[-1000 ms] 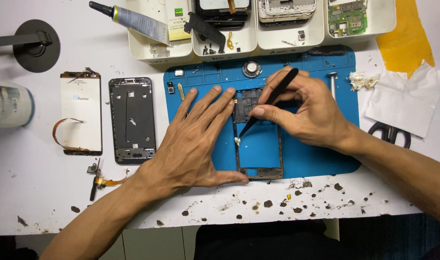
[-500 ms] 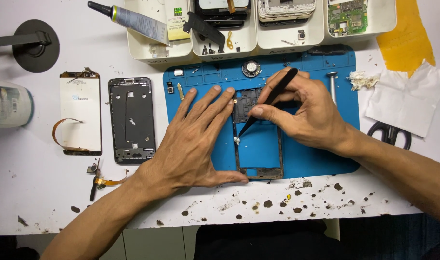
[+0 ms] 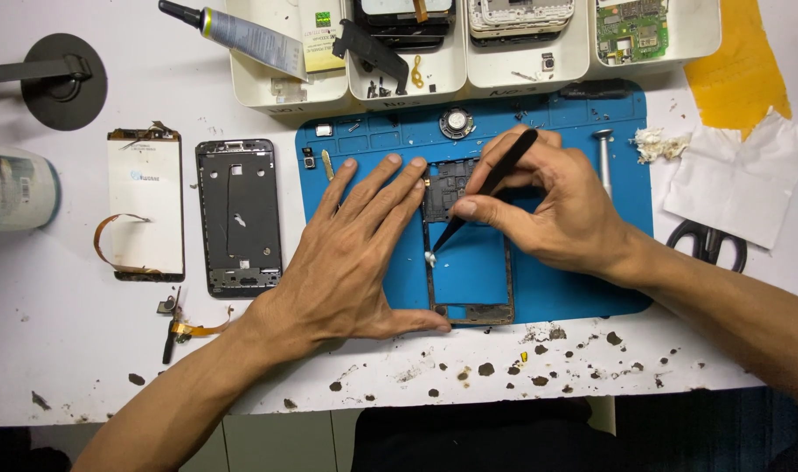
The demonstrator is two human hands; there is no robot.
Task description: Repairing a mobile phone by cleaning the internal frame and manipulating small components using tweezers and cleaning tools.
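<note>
A black phone frame [image 3: 506, 281] lies on a blue work mat [image 3: 565, 288] in the head view. My left hand [image 3: 351, 253] lies flat on the mat with fingers spread, pressing the frame's left side, thumb along its bottom edge. Black tweezers [image 3: 491, 185] are pinched in my right hand [image 3: 548, 205]. Their tip touches a small white blob [image 3: 431, 258] on the frame's left rail.
Left of the mat lie another black phone frame [image 3: 239, 217] and a white screen panel [image 3: 145, 205] with an orange flex cable. White trays [image 3: 469, 39] with phone parts and a glue tube [image 3: 242, 33] stand at the back. A screwdriver [image 3: 603, 162], scissors [image 3: 709, 245] and paper [image 3: 735, 179] lie to the right.
</note>
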